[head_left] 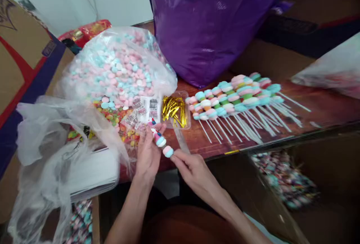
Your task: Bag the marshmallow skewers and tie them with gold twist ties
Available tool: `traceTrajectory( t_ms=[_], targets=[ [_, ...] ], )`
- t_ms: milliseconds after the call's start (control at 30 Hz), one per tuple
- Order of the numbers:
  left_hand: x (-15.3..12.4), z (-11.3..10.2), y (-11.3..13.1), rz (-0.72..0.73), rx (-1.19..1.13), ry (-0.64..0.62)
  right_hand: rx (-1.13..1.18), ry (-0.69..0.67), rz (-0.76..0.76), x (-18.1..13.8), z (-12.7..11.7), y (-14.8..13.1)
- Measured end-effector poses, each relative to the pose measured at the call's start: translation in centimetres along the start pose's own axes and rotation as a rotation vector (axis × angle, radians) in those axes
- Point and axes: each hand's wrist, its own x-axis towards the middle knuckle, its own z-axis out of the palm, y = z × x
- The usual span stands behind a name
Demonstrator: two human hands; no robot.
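My left hand (149,152) is closed around a small wrapper (154,127) printed in white, blue and red, at the upper end of a marshmallow skewer (168,151). Pink, white and blue marshmallows show below the wrapper; whether they are inside it I cannot tell. At the skewer's lower end, my right hand (194,167) pinches with thumb and forefinger, hiding the stick. Just beyond my hands lies a clear tray of gold twist ties (174,109). To the right, finished-looking marshmallow skewers (233,97) lie in a pile, white sticks pointing toward me.
A large clear bag of loose marshmallows (120,67) stands behind, left of a purple bag (208,30). Gummy rings (131,135) and a plastic bag with white sheets (92,172) lie at left. Cardboard boxes (19,56) flank the table; wrapped sweets (289,180) fill a box below.
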Motion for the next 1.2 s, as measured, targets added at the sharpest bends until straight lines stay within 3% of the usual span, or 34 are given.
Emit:
traceTrajectory(
  t_ms=[267,433,533,700,967,1100,1200],
  targets=[
    [-0.2,0.4,-0.2,-0.030,0.062,-0.049,0.000,0.006,-0.011,0.8,-0.4,-0.6],
    [-0.4,0.4,-0.1,-0.023,0.118,-0.122,0.139,0.037,0.031,1.4,0.0,-0.4],
    [-0.3,0.2,0.1,-0.058,0.131,-0.146,0.000,0.069,-0.024,1.3,0.1,-0.2],
    [0.2,0.0,0.5,-0.081,0.062,-0.049,-0.205,0.056,-0.073,0.9,0.2,-0.5],
    [-0.6,0.2,-0.3,-0.025,0.077,-0.171,0.056,-0.039,-0.032,1.8,0.1,-0.6],
    [-0.2,-0.1,-0.2,-0.044,0.061,-0.141,0.010,0.030,0.018,1.5,-0.1,-0.7],
    [-0.3,-0.1,-0.5,-0.047,0.086,-0.121,0.107,0.044,0.066,1.4,0.1,-1.0]
  ],
)
